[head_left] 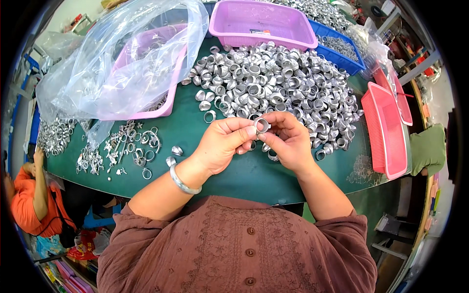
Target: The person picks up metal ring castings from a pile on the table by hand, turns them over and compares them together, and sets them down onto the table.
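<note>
Brown blouse [215,259] below, left hand [222,144] and right hand [289,142] pinch one silver ring [266,126].

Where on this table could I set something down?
Bare green tabletop shows between the left hand, right hand and brown shirt; a smaller patch lies between the bag-draped lilac basket and the ring heap. Crowded: the heap itself and the loose jewelry pieces at left.

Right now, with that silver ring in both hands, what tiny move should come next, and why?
I'd probably turn the silver ring a little between the fingertips. The left hand and right hand pinch it from opposite sides, and fingers cover part of its band, so a small turn could show the hidden part.
</note>
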`<state>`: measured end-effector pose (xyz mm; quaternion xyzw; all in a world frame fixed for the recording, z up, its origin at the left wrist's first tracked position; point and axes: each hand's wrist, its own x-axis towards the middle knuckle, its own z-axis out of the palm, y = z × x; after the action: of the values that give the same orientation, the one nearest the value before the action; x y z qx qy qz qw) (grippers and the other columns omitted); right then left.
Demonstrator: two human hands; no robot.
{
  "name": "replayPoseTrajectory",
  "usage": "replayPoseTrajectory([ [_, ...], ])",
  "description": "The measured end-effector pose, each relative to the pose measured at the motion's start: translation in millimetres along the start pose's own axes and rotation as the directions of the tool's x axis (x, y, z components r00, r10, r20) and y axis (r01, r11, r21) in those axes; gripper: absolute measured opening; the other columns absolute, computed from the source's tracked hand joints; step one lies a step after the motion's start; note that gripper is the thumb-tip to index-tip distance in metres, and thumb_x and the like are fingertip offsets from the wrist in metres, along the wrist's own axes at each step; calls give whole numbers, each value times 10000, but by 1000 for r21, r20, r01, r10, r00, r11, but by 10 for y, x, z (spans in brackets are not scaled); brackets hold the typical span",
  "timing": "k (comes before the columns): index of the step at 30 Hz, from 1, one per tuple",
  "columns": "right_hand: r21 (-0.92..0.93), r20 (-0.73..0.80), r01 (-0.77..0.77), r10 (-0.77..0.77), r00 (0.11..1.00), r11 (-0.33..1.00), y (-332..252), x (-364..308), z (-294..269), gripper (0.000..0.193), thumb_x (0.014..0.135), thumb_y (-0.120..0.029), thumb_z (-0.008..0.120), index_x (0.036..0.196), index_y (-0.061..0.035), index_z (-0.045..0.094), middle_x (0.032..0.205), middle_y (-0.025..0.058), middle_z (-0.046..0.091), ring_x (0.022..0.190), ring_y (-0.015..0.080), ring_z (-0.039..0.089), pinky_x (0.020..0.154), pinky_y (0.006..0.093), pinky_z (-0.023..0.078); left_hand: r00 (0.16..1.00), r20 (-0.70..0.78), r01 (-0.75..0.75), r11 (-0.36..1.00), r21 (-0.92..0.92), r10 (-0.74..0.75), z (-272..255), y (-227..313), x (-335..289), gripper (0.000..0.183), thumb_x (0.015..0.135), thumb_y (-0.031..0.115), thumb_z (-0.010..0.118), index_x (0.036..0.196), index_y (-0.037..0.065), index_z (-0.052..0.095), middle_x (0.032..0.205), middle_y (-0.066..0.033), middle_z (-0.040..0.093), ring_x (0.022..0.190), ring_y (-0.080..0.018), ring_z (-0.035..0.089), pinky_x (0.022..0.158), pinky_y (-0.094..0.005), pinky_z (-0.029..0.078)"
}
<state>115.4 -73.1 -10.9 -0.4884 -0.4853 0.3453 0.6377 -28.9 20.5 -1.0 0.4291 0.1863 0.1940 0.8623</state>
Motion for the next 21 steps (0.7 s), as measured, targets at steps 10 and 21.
replayPoseTrajectory([
  [10, 50, 20, -28, 27, 999, 998, -19, -4, 8, 248, 764, 29, 600, 994, -26, 526, 914, 34, 584, 813, 98, 567, 702, 219, 453, 999, 34, -19, 999, 29, 18, -17, -11, -2, 180, 837, 154, 577, 954, 25, 621, 774, -2, 596, 598, -48, 485, 509, -164, 357],
  [21, 32, 54, -30, 28, 998, 999, 8, -5, -12, 273, 781, 19, 587, 1042, -15, 512, 941, 45, 571, 845, 106, 561, 721, 230, 453, 999, 35, -38, 999, 39, 36, -7, -14, -4, 171, 840, 122, 567, 969, 17, 606, 801, -20, 608, 587, -45, 479, 504, -160, 359],
])
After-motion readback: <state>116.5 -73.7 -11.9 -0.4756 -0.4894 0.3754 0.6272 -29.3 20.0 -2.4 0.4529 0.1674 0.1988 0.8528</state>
